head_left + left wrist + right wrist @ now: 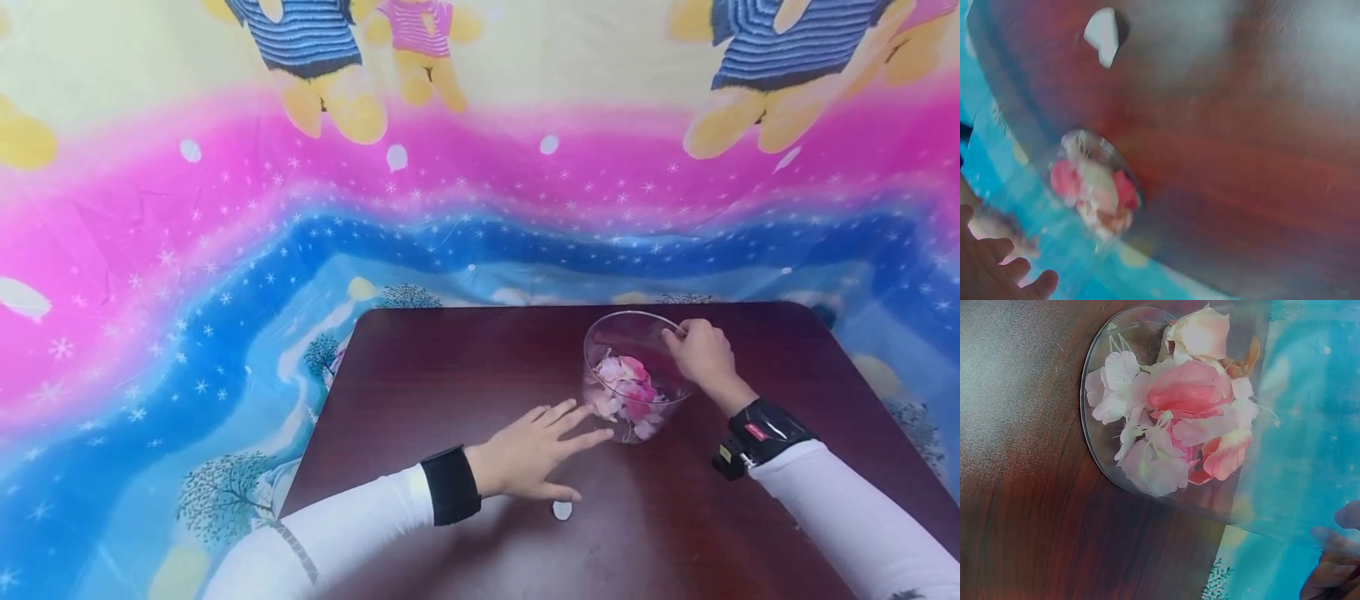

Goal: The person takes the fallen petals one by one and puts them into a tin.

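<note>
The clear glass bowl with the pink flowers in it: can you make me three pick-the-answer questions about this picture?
1. Where does the clear glass bowl stand?
A. on the dark brown wooden table
B. on the floor
C. on a chair

2. What colours are the fabric flower petals inside it?
A. blue and green
B. pink and white
C. black

3. What is the right hand doing?
A. lying flat
B. gripping the bowl's rim
C. holding a cup

Answers: 1 A, the bowl stands on the tabletop. 2 B, the right wrist view shows pink and white. 3 B, its fingers curl over the rim.
</note>
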The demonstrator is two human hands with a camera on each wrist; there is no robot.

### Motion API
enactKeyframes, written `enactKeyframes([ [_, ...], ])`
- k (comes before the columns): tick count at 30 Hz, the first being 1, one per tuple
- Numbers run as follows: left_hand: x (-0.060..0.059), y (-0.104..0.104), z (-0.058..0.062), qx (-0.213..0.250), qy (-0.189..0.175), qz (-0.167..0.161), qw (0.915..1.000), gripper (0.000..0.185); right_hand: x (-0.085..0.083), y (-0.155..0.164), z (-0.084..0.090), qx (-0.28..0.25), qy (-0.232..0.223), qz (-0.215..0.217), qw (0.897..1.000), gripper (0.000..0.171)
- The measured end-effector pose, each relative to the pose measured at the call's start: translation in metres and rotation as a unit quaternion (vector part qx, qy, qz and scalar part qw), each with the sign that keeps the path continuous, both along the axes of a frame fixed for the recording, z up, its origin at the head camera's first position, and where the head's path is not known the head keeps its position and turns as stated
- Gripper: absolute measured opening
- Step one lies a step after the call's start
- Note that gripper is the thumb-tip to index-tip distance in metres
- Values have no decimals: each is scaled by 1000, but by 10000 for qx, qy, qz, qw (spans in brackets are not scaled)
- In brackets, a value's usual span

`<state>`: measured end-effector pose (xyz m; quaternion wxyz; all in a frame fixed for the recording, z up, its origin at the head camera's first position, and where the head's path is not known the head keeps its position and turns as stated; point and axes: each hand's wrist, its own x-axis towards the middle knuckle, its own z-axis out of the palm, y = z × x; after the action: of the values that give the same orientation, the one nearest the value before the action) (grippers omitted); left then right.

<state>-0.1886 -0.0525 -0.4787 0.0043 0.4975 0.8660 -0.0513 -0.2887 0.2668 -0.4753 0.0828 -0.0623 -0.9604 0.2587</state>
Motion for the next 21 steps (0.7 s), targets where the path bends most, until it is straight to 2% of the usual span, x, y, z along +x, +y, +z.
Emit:
enactKeyframes([
  [4,10,-4,-21,-21,-123,-70,9999,97,1,0,0,-18,-21,10,10000,37],
  [8,18,-7,-41,-36,-244,-20,9997,91,1,0,1,-44,-13,31,10000,36],
  [16,32,-6,-66,-286,-476,-179,9983,68,1,-1,1,-29,-26,34,10000,36],
  [21,40,-4,-80,-361,7,-435,9984,49,1,0,0,-16,-14,5,10000,36],
])
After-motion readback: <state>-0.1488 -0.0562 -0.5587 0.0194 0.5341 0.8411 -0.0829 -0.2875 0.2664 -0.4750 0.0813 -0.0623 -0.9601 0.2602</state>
